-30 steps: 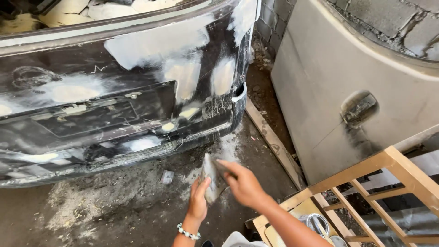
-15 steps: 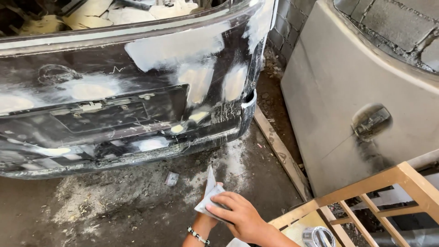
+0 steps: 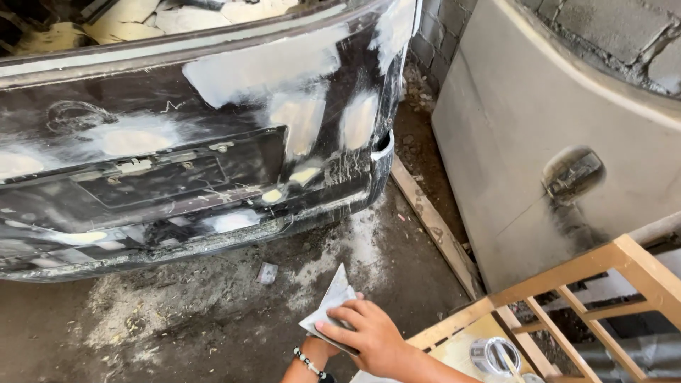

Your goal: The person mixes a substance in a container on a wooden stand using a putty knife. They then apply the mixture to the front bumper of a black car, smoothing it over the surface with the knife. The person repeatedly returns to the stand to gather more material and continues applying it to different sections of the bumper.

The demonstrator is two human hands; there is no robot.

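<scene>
Both your hands meet low in view: right hand [image 3: 372,337] clamps a folded grey sanding sheet [image 3: 330,306]; left hand, mostly hidden behind it, grip unclear. Open dusty concrete floor [image 3: 184,312] lies between you and the black filler-patched car bumper [image 3: 213,177]. Wooden frame [image 3: 567,276] crowds your right; a round metal tin [image 3: 494,354] sits inside, contents indistinct.

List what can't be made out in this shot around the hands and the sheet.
Head view only:
- Left hand: mostly covered by the right hand; only the wrist with its bracelet shows.
- Grey sheet: its lower part is under the right fingers, so its full shape is unclear.
- Tin: partly behind the wooden frame and cut off by the bottom edge.
- Bumper: cut off at the left edge.
</scene>
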